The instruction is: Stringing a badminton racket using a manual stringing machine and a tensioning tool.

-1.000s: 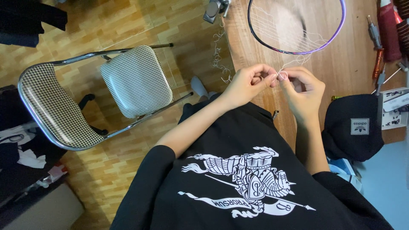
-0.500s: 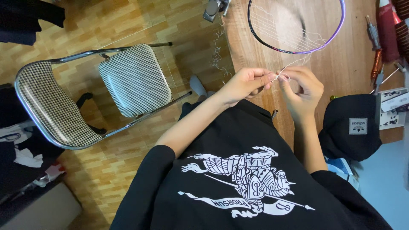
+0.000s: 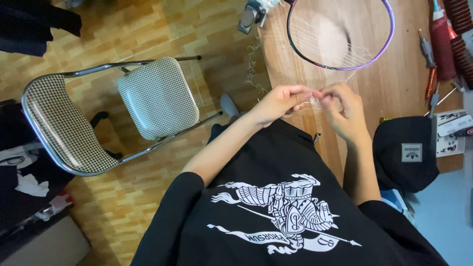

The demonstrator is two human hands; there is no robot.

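Fingertips of your left hand (image 3: 282, 101) and right hand (image 3: 345, 111) have drawn together just below the racket head (image 3: 340, 33), both now pinching the white string (image 3: 314, 101) whose loop has shrunk, suggesting a tightening knot.

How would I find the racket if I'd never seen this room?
Look at the wooden table beyond the person's hands. At its far edge lies the racket, a thin oval hoop. It is the only thing there with a purple and black rim and white strings.
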